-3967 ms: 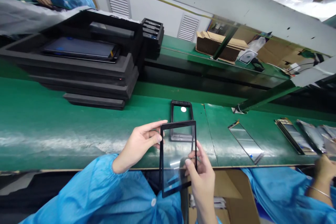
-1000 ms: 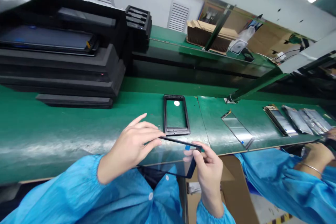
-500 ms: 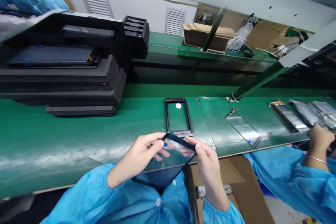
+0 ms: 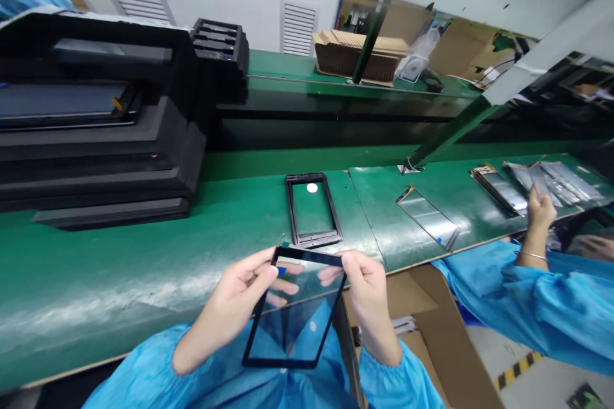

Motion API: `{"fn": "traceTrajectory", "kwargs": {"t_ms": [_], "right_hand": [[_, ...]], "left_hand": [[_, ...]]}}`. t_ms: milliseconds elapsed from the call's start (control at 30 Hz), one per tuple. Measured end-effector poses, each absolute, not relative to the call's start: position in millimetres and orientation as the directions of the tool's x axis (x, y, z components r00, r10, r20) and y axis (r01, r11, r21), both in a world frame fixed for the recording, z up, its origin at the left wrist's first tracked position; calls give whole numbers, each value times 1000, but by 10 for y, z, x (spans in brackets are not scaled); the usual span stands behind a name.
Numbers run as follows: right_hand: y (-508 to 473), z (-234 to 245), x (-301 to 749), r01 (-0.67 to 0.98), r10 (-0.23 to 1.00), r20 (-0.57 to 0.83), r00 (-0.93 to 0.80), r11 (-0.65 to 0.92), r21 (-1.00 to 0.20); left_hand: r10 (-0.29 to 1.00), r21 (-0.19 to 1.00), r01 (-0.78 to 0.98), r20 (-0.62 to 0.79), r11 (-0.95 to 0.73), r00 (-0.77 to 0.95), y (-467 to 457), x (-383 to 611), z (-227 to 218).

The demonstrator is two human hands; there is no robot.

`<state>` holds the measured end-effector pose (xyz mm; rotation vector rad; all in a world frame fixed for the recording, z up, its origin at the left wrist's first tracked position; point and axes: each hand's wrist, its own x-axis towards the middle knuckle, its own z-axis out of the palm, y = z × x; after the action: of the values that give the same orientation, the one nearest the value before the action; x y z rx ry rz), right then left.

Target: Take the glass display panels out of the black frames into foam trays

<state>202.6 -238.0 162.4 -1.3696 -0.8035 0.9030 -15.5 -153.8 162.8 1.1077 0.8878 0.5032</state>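
Left hand (image 4: 234, 291) — glass panel (image 4: 295, 326) — right hand (image 4: 368, 297)

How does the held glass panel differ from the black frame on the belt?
The glass panel is held up by the left hand and right hand; the black frame lies flat on the belt. The panel's border is thinner than the frame's rim. Both are dark-edged rectangles.
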Motion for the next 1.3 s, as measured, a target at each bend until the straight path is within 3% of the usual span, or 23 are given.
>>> {"fn": "traceTrajectory", "kwargs": {"t_ms": [67, 133, 233, 333, 433, 500, 633, 733, 800, 867, 933, 1000, 1067, 1300], "right_hand": [[-2386, 1618, 2010, -52, 898, -33, 439, -11, -999], [-2378, 1604, 1948, 8, 925, -27, 379, -33, -999], [-2340, 1580, 1827, 65, 963, -31, 267, -50, -997], [-2320, 1559, 1861, 65, 907, 39, 419, 13, -998], [-2363, 1526, 2099, 147, 787, 123, 605, 41, -988], [-2414, 1497, 2250, 82, 813, 62, 578, 18, -997], [-2490, 1488, 2283, -131, 875, -88, 476, -28, -991], [-2496, 1538, 2174, -142, 852, -83, 517, -9, -990], [-2490, 1578, 2118, -132, 853, -76, 516, -9, -991], [-2487, 1611, 2081, -129, 864, -73, 499, -9, -992], [-2489, 1634, 2050, -137, 874, -72, 481, -6, -991], [-2497, 1650, 2021, -142, 879, -73, 472, -6, -990], [-2509, 1660, 1998, -138, 874, -79, 479, -15, -990], [-2534, 1623, 1950, -113, 870, -95, 483, -45, -993]], "left_hand": [[768, 952, 118, -298, 281, 567, -1512, -173, 1645], [793, 975, 214, -174, 56, 584, -1492, -173, 1688], [688, 913, 348, -114, -212, 717, -1487, -143, 1754], [644, 926, 362, -213, -107, 735, -1487, -136, 1768], [755, 957, 245, -276, 157, 594, -1454, -208, 1734], [816, 958, 151, -287, 244, 502, -1419, -279, 1701], [858, 966, 95, -256, 238, 445, -1381, -372, 1620], [892, 981, 187, -132, 55, 433, -1383, -372, 1594], [910, 909, 337, 94, -244, 404, -1379, -348, 1629], [808, 685, 460, 349, -566, 475, -1358, -306, 1707], [638, 457, 451, 453, -766, 623, -1323, -249, 1806], [518, 375, 373, 442, -848, 732, -1283, -190, 1891], [472, 388, 316, 424, -866, 773, -1245, -144, 1938], [461, 405, 296, 411, -865, 786, -1237, -137, 1950]]}}
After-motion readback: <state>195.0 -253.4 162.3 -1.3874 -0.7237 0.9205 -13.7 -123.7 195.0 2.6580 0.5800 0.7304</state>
